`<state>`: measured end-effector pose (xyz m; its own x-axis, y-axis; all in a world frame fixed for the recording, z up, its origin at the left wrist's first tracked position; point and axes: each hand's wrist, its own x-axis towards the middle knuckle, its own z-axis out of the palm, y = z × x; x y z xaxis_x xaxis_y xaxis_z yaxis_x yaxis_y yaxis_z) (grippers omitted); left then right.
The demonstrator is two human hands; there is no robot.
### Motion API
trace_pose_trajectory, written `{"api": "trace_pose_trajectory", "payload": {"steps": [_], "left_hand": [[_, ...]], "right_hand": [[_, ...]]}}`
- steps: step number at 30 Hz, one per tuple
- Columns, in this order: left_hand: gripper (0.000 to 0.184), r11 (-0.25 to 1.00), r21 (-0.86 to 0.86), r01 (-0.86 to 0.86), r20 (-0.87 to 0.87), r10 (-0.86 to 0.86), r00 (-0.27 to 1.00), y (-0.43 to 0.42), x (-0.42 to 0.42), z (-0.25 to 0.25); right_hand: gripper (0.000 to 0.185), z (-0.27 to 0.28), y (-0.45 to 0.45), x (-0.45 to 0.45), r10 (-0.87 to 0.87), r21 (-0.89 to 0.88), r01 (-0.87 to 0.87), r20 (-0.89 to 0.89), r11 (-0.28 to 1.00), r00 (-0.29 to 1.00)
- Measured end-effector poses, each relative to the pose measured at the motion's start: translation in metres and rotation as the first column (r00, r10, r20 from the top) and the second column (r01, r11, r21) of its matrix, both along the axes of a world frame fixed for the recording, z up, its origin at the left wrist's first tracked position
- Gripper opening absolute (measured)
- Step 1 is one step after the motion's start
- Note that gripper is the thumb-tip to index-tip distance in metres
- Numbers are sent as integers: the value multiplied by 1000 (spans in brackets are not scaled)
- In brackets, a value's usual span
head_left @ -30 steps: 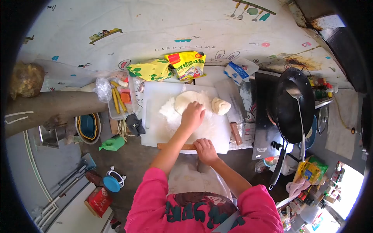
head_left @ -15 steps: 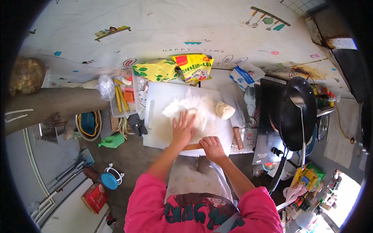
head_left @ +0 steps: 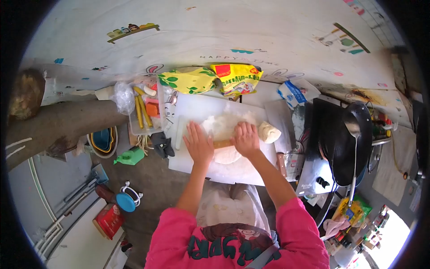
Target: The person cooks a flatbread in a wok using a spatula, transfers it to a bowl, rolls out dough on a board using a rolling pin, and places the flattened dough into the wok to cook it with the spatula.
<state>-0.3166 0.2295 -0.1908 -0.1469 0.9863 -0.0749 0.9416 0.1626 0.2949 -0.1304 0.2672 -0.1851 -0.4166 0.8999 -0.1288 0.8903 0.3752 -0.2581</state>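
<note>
My left hand (head_left: pixel 199 145) lies open, fingers spread, over one end of the pin (head_left: pixel 222 144), set across the dough (head_left: pixel 227 155) on the board (head_left: pixel 251 174); my right hand (head_left: pixel 246 138) covers the other end, its grip unclear. Rolling appears in hand; the next stroke likely calls for even pressure.

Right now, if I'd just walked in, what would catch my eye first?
Probably the bright pink sleeves at the bottom, leading up to the left hand and right hand on a wooden rolling pin over pale dough, on the white board in the middle. Next, perhaps, the big black pan at the right, with a long-handled metal utensil, and the vivid yellow packets beyond the board.
</note>
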Motion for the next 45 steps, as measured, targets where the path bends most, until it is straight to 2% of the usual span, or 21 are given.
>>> {"api": "trace_pose_trajectory", "payload": {"steps": [4,6,8,11,14,17,20,23,26,30,32,34,37,40,42,44,45], "left_hand": [[70,990,111,-83,58,77,995,41,-10,-6],[70,992,99,-76,69,70,995,42,-11,-6],[69,995,81,-56,78,50,996,32,-10,-3],[68,998,7,66,100,-66,993,-10,-1,8],[73,992,2,129,103,-128,986,-51,3,1],[75,968,3,249,73,-249,966,-86,0,2],[72,947,-83,310,205,-288,935,-99,-3,20],[72,943,-34,332,225,-317,921,-105,-5,21],[75,950,-37,309,93,-304,948,-80,-4,10],[71,978,71,198,24,-200,979,-21,6,0],[70,986,116,117,15,-120,993,13,7,-2],[70,986,152,71,9,-73,997,39,4,-8],[71,981,186,59,5,-61,998,55,1,-16],[71,982,120,144,10,-146,989,17,3,-6],[72,955,170,242,71,-257,964,-19,1,-9],[71,949,71,309,88,-314,945,-50,-1,6],[71,939,17,342,98,-342,934,-55,-1,11]], "right_hand": [[48,2,54,-17,-34,-3,34,31,999,999],[54,5,57,-19,-43,-1,43,22,999,999],[63,11,47,-19,-48,38,48,6,998,999],[78,14,-1,-7,-27,-61,33,104,998,994],[84,19,-45,3,-19,-160,45,159,986,987],[80,20,-89,12,-29,-198,60,156,978,987],[79,10,-122,15,-5,-220,50,202,974,979],[74,11,-126,14,39,-202,-2,181,979,983],[72,18,-104,5,16,-161,13,177,987,984],[74,3,-44,0,-51,-24,56,175,998,983],[74,-3,-7,-7,-87,20,85,272,996,958],[73,-3,24,-14,-169,109,145,264,983,949],[74,-6,37,-16,-269,131,250,149,959,952],[74,3,-9,-11,-269,48,265,156,963,950],[74,1,-58,-2,-165,6,165,115,986,980],[77,10,-93,-1,-207,-99,209,33,973,978],[71,10,-106,-1,-208,-92,212,51,973,977]]}}
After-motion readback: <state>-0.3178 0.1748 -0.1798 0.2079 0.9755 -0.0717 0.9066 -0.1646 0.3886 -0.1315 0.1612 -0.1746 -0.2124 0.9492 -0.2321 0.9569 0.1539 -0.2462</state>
